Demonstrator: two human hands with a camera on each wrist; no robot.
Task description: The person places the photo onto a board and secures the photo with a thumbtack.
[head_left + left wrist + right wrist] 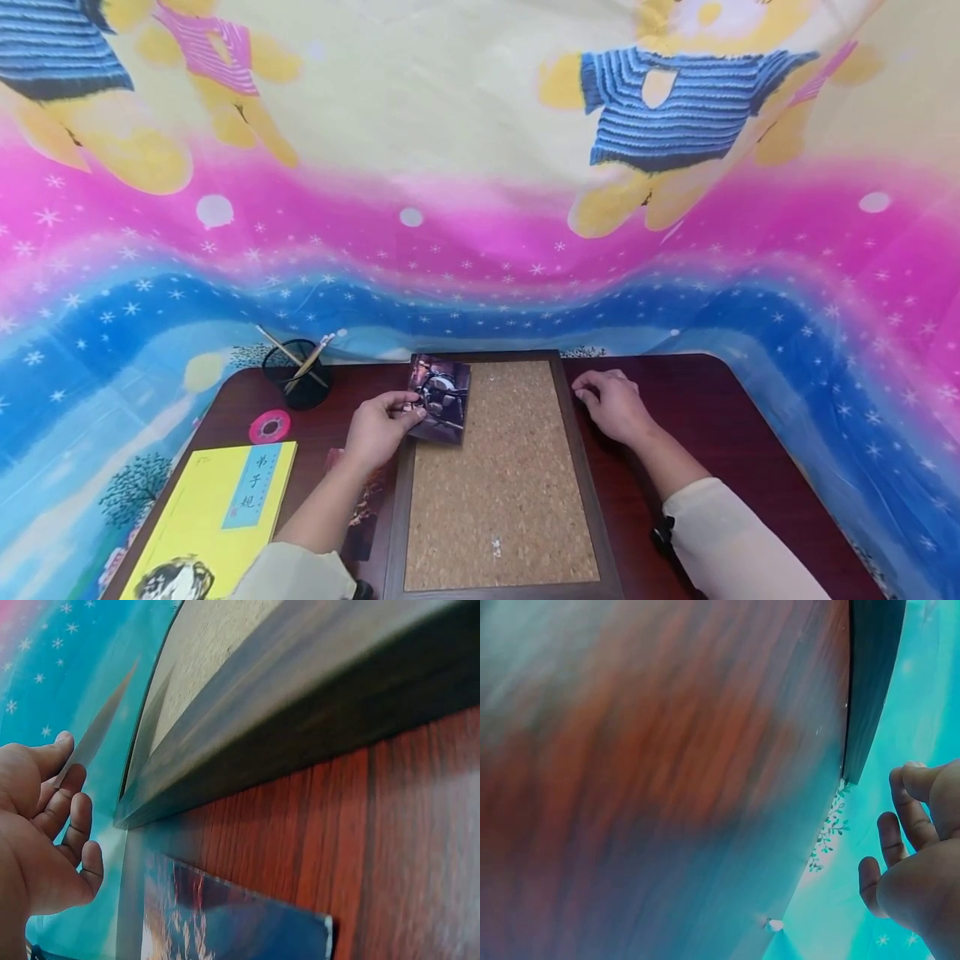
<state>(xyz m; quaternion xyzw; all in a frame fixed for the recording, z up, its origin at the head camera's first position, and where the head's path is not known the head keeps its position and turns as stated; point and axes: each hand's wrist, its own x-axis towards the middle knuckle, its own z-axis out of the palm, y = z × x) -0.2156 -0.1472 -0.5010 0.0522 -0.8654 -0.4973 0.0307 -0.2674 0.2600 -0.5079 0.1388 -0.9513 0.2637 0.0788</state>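
My left hand (382, 429) pinches a photo print (441, 398) of a drum kit between thumb and fingers, over the upper left corner of a cork board (498, 467) in a dark wooden frame. In the left wrist view the print (101, 724) appears nearly edge-on, tilted up from the board. Just right of the frame's upper right side is my right hand (615, 404), its fingers loosely bent. The right wrist view shows that hand (922, 847) with thumb and index fingertips close together and nothing visible between them. A small whitish patch (497, 547) marks the cork near its lower edge.
Another photo (363, 521) lies on the table left of the board, partly under my left forearm. Further left are a yellow book (217, 492), a pink tape roll (269, 427) and a black mesh pen cup (306, 392) with sticks. A patterned curtain (480, 250) hangs behind the table.
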